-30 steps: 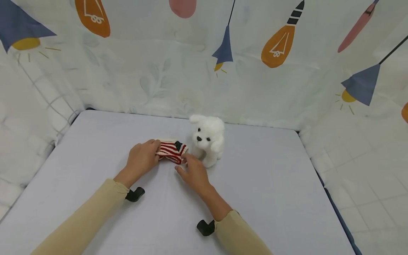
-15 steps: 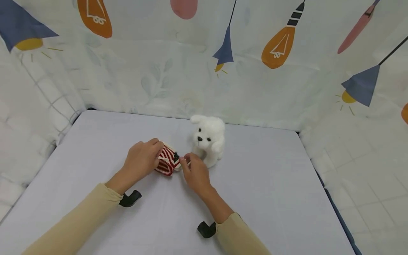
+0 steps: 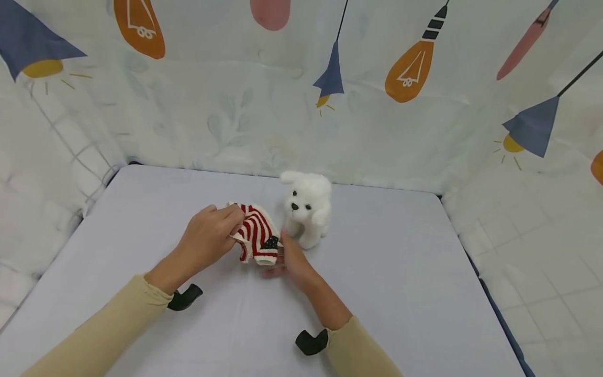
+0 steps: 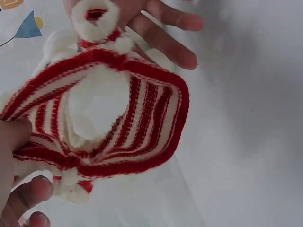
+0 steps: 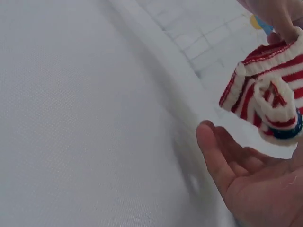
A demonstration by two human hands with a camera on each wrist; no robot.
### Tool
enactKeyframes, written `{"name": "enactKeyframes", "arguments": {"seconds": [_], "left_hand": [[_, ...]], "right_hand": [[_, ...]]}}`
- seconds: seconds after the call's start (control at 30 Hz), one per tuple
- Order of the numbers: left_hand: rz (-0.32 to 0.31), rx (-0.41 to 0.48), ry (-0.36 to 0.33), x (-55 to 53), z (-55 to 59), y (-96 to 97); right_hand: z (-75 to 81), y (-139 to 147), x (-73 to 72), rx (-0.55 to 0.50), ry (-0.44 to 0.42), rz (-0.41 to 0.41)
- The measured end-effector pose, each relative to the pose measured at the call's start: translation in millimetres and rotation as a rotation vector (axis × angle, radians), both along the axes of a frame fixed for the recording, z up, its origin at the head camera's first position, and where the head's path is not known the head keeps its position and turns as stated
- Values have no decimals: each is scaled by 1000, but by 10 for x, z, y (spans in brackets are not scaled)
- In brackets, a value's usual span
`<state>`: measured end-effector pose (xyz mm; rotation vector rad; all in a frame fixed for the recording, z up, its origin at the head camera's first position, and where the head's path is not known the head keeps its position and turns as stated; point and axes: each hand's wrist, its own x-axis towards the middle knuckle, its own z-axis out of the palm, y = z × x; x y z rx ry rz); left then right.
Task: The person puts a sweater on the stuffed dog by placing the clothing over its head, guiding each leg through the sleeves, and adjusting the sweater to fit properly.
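Observation:
A small knitted sweater (image 3: pixel 256 230), striped red and white with a dark starred patch, hangs from my left hand (image 3: pixel 212 233), which pinches its edge. In the left wrist view the sweater (image 4: pixel 156 127) faces the camera with its wide red-rimmed opening spread, and a short sleeve (image 4: pixel 97 21) sticks up at the top. My right hand (image 3: pixel 297 262) is by the patch side of the sweater; its fingers look extended in the right wrist view, palm (image 5: pixel 265 189) beside the knit. Whether it touches the sweater is unclear. Just behind stands a white plush dog (image 3: pixel 308 209).
A white cloth covers the table (image 3: pixel 400 272). Patterned curtains (image 3: pixel 264 115) with printed lamps and bulbs close off the back and sides. Black wrist mounts (image 3: pixel 186 297) stick out below both forearms.
The sweater has been turned about, so its striped side and patch now face the head camera. My right hand has let go of its edge and its fingers have opened. The plush dog has stayed put.

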<state>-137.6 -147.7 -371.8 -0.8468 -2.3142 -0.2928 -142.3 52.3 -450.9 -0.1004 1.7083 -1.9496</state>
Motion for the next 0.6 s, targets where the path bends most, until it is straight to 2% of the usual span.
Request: {"name": "enactKeyframes", "arguments": {"seconds": [0.1,0.2,0.3,0.37,0.43,0.5,0.6], "left_hand": [[-23,33,40,-2,31,23],[-56,69,68,0,50,47],[-112,109,77,9,53,65],[-141,123,56,21,49,67],[-162,128,28,34,42,62],[-167,117,-4,46,33,51],[-185,104,-59,59,3,9]], "right_hand": [[9,36,19,-188,-120,112],[34,41,45,-311,-163,223],[82,19,88,-396,-178,268],[125,-12,126,-423,-165,226],[172,-45,162,-408,-149,121],[229,-74,192,-324,-95,-15],[354,-66,234,-111,26,-166]]}}
